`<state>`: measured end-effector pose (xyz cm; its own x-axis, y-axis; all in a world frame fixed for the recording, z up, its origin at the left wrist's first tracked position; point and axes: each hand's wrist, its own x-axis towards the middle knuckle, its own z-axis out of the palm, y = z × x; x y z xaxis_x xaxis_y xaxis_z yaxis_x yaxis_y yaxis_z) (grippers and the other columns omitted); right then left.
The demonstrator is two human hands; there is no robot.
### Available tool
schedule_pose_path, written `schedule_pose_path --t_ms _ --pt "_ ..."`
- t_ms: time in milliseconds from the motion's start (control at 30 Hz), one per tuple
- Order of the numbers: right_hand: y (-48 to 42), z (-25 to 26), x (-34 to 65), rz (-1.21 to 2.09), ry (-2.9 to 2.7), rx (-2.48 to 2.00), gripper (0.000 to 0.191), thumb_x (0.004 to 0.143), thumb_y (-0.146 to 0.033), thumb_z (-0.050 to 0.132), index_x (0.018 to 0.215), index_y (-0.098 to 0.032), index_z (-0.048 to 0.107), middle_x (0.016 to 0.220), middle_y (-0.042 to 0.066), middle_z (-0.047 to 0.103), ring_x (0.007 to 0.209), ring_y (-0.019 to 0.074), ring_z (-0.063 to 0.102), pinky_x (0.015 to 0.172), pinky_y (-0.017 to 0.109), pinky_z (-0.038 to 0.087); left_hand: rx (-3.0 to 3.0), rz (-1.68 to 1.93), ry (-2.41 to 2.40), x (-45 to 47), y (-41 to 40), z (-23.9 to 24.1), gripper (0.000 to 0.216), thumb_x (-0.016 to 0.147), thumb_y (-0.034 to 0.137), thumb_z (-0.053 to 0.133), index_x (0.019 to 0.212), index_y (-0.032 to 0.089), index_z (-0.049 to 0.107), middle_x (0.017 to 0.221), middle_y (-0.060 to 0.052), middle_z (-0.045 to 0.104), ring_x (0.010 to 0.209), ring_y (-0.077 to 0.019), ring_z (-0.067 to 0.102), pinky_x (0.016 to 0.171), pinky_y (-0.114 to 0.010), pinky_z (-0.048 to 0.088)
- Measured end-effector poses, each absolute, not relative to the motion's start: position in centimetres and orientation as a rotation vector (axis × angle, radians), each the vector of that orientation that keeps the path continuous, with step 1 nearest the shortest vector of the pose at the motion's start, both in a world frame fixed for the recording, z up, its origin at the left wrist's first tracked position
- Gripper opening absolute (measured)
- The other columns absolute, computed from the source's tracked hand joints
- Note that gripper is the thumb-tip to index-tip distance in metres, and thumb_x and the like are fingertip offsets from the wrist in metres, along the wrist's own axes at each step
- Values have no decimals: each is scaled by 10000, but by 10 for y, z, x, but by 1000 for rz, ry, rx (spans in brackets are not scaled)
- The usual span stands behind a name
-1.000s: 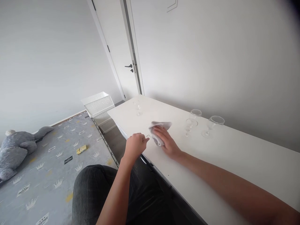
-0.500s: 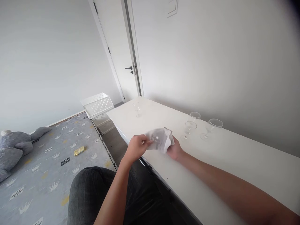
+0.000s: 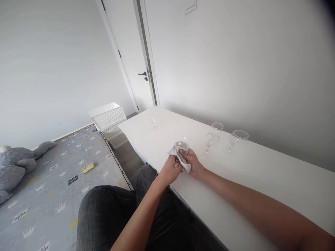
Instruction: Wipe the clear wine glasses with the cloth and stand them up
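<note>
Both hands closing in on the wrapped glass

Your left hand (image 3: 169,170) and right hand (image 3: 195,164) are now meeting over the white table (image 3: 243,195), while a second ago they were working apart. The cloth (image 3: 186,165), spread wide half a second ago, is now bunching around the glass (image 3: 181,143), whose rim is facing up above the folds. Your right fingers are gripping the cloth against the glass; your left fingers are curling around its lower part, partly hidden. The other glasses (image 3: 212,138) are standing where they were. On your left, a dark patch on the grey bed cover (image 3: 98,190) is showing what looks like "PRESTIGE", among printed crowns. The yellow box (image 3: 88,167) is lying there, its print too small to read.
</note>
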<state>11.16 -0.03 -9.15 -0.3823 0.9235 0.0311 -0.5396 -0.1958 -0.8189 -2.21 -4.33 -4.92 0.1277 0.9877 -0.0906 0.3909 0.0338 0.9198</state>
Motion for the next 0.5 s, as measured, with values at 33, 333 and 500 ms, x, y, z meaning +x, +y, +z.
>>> schedule_pose_path --t_ms 33,333,500 --pt "0 -92 112 1775 -941 -580 407 833 -540 823 976 -193 666 782 18 671 628 162 614 541 288 511 1548 801 1387 -25 -46 -44 250 888 303 670 1075 137 659 1154 -148 739 1026 -263 715 885 -383 586" --pt "-1 -97 111 1958 -723 -635 468 827 -595 811 1048 -191 730 929 33 689 811 163 647 723 275 527 1624 995 1892 -56 -58 -25 523 903 510 696 1256 126 676 1433 -236 606 1247 -380 640 1014 -511 523" --pt "-6 -98 114 2199 -855 -550 470 850 -585 791 1050 -164 730 856 39 658 745 172 623 729 335 535 1404 1195 1421 -68 -39 -29 558 935 580 674 1324 181 635 1427 -196 645 1349 -350 603 1066 -485 512"
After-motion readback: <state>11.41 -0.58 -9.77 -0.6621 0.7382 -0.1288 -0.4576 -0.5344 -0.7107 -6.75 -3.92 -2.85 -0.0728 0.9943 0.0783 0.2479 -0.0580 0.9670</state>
